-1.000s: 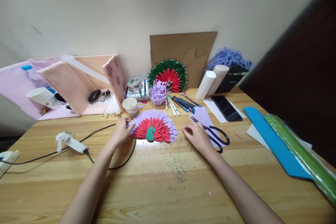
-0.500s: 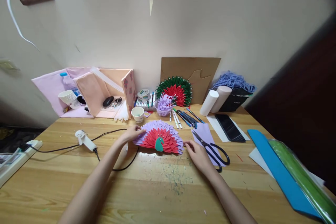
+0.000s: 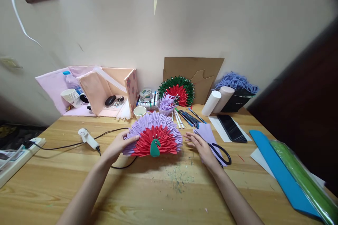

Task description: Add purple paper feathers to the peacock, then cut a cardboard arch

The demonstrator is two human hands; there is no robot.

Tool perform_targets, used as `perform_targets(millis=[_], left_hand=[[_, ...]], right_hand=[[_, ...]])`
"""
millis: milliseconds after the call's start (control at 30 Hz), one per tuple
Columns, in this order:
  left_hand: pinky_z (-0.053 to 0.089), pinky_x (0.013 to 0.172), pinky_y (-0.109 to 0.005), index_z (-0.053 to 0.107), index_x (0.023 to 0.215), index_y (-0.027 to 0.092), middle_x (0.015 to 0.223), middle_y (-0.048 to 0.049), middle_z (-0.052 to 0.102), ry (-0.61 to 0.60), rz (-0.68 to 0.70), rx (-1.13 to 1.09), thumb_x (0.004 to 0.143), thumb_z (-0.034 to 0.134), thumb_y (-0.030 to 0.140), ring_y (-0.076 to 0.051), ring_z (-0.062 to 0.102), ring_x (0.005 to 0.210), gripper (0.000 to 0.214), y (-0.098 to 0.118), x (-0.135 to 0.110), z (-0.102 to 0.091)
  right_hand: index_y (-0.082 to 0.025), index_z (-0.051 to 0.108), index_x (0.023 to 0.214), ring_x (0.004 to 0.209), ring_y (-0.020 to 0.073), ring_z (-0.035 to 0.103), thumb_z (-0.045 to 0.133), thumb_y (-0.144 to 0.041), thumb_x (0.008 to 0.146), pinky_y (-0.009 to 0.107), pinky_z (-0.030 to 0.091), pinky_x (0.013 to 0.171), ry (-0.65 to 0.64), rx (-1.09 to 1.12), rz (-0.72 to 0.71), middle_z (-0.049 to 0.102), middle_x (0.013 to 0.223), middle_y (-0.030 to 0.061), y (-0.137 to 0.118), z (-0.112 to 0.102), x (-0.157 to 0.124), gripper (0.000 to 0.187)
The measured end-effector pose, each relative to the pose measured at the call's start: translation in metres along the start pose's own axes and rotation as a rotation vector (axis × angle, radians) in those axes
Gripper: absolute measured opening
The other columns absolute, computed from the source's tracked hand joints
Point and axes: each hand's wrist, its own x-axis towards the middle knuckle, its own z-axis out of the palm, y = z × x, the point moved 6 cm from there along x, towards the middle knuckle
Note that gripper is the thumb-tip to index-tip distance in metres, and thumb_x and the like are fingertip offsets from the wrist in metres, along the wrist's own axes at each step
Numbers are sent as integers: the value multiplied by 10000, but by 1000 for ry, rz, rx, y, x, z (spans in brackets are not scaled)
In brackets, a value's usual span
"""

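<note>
Gripping the left edge of a fan-shaped paper peacock (image 3: 154, 135) with lilac outer petals, red inner petals and a green body, the left hand (image 3: 118, 145) pinches it with the thumb on the front face; the other fingers are hidden behind it. The peacock stands tilted up, facing the camera, above the middle of the wooden table (image 3: 169, 190), with its shadow on the wood below.

The right hand (image 3: 201, 146) is spread flat, palm down and holding nothing, its fingertips just beside the peacock's right edge. It lies over the near corner of a lilac paper sheet (image 3: 204, 130) and partly covers a pair of black-handled scissors (image 3: 223, 154).

A white glue gun (image 3: 88, 137) lies left of the left hand, and its black cable (image 3: 111, 133) runs under the peacock. Behind the peacock stand 1 white paper cup (image 3: 139, 111) and a scatter of pens (image 3: 186, 116). A second, green and red paper fan (image 3: 176, 90) leans on a brown cardboard sheet (image 3: 195, 70) at the wall. A black phone (image 3: 231, 123) lies to the right.
</note>
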Motion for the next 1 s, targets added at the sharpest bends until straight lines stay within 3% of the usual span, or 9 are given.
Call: perform_targets(millis=[100,167,267,400,533,667,767,867,1000], left_hand=[[508,745,-314,678,901,163,907,-56,726,-5,-19,21,638,743,422,-232,664,816,375,0,-6,2],[501,696,-293,681,840,161,842,-43,726,-17,-28,66,633,748,414,-213,661,753,334,0,-6,6],[480,635,-262,677,764,154,761,-25,713,-52,-34,138,622,756,412,-186,644,684,306,2,-3,15],[471,644,-247,685,811,152,766,-20,707,-84,-12,151,632,747,423,-170,636,691,330,8,-1,24],[483,703,-272,689,848,147,835,-44,720,-113,-10,127,644,738,434,-195,650,759,357,10,1,28],[495,734,-294,692,850,149,851,-57,727,-73,5,85,631,745,445,-222,659,795,372,14,8,17],[504,745,-314,683,887,143,844,-69,727,10,31,24,634,744,447,-229,666,793,400,25,17,3],[510,745,-316,669,922,137,824,-65,727,76,91,-61,647,745,424,-216,671,765,405,44,29,-5],[518,736,-300,654,965,160,839,-35,728,121,201,-192,623,772,378,-190,673,726,422,72,42,4]], right_hand=[[-205,646,1019,1036,215,607,475,-584,828,332,460,892,-184,134,73,658,1107,98,-24,23,4,457],[-183,674,918,853,192,646,493,-602,808,299,488,754,-281,153,151,695,947,84,-38,37,11,469],[-148,682,766,579,132,576,605,-595,726,237,422,528,-310,110,189,667,699,39,-56,46,26,456],[-134,713,795,576,94,555,750,-474,622,202,394,530,-292,99,196,675,701,25,-65,44,45,382],[-144,703,775,569,110,581,769,-513,558,214,410,530,-120,164,161,698,686,49,-66,6,57,433],[-166,574,581,316,47,254,695,-621,577,209,206,372,207,116,-11,373,301,-78,-71,-70,53,470],[-206,424,484,307,55,190,558,-672,675,221,155,365,385,-1,10,281,272,-82,-67,-123,36,522],[-195,385,404,380,81,399,575,-564,705,225,279,405,359,-263,127,531,416,15,-57,-148,17,512],[-176,582,481,579,173,598,707,-225,517,230,384,497,102,-666,310,660,573,31,-38,-142,-11,140]])
